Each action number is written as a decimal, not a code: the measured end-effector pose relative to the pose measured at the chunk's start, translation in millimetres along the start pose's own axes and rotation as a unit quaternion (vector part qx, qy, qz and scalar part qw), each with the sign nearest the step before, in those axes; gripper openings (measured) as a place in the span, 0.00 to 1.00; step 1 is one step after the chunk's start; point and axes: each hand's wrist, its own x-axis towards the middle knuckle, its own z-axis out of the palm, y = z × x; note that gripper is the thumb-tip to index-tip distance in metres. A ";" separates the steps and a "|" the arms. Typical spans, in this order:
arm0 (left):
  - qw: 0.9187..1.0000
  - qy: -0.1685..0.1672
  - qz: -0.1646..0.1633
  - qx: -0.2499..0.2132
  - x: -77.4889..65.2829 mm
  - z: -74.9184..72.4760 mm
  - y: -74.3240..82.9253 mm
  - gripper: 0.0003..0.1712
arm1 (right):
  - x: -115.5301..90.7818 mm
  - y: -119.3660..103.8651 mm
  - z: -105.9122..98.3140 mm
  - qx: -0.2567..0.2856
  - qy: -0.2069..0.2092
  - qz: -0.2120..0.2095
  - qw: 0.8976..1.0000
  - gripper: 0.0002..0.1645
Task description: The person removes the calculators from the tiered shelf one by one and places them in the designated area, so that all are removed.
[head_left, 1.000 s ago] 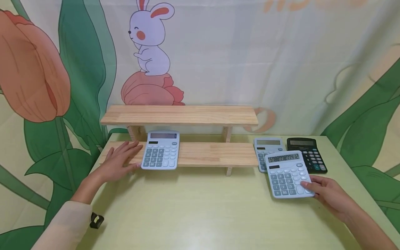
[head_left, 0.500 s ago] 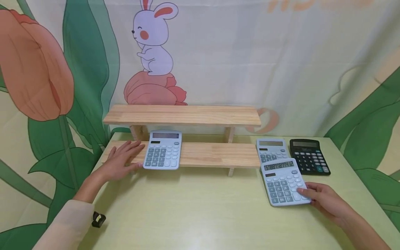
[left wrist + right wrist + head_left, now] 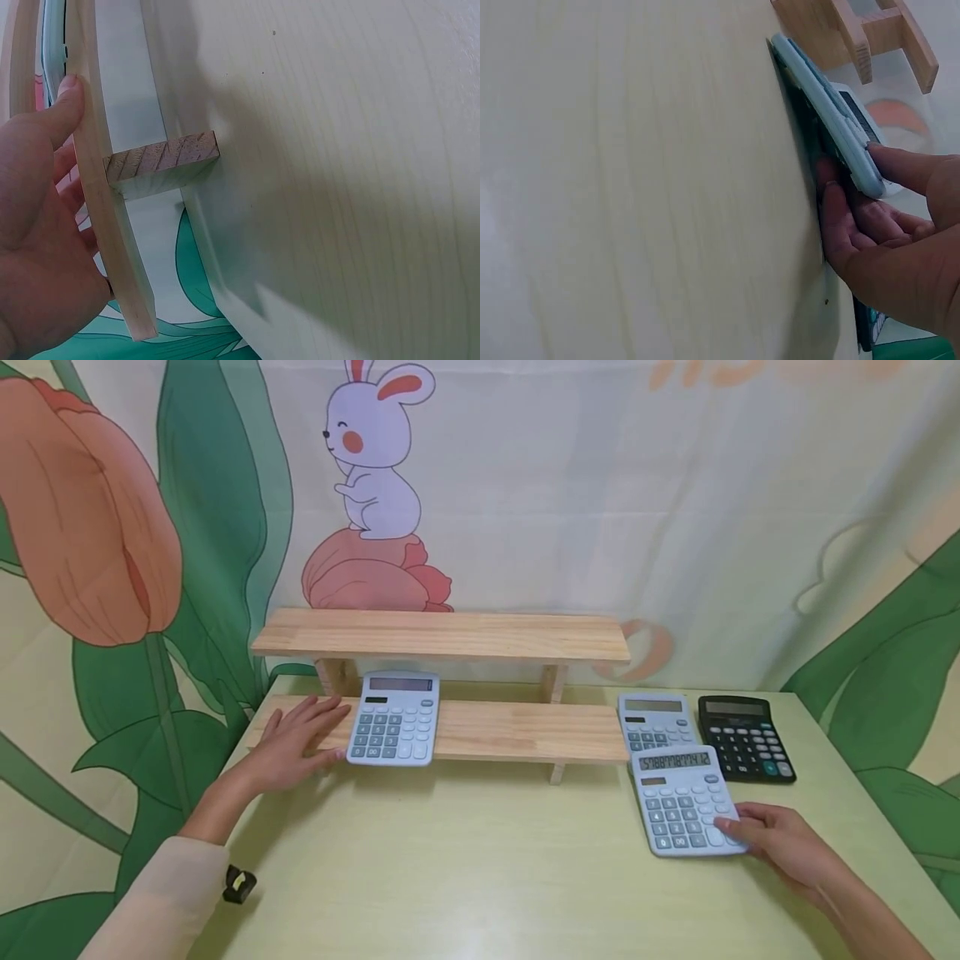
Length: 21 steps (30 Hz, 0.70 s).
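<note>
My right hand (image 3: 787, 852) pinches a light-blue calculator (image 3: 686, 802) by its lower right corner, thumb on top and fingers beneath. A row of digits shows on its display, and in the right wrist view this calculator (image 3: 829, 112) is tilted, its near end raised off the table. Another light-blue calculator (image 3: 393, 718) leans on the lower shelf board (image 3: 525, 731) of a wooden stand. Beside it my left hand (image 3: 292, 747) rests on the board's left end, fingers extended. In the left wrist view the thumb of my left hand (image 3: 45, 202) reaches the calculator's edge (image 3: 52, 52).
Behind the held calculator lie a third light-blue calculator (image 3: 654, 718), partly covered, and a black calculator (image 3: 746, 739). The stand's upper board (image 3: 442, 635) runs above the lower one. A patterned curtain (image 3: 525, 485) hangs behind the pale green table (image 3: 465, 860).
My right hand has brought its calculator slightly left and toward me, so more of the black and light-blue calculators behind shows. My left hand stays put. The head view has shifted slightly.
</note>
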 end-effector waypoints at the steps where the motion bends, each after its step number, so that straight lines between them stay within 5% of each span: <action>1: 1.000 0.000 0.000 0.000 -0.1 -0.1 0.1 0.43 | -0.7 -0.3 -0.1 -0.019 0.007 0.001 1.000 0.50; 21: 1.000 -0.002 -0.005 0.001 0.6 0.1 0.6 0.44 | -9.4 1.4 -5.9 -0.162 0.075 -0.059 0.982 0.46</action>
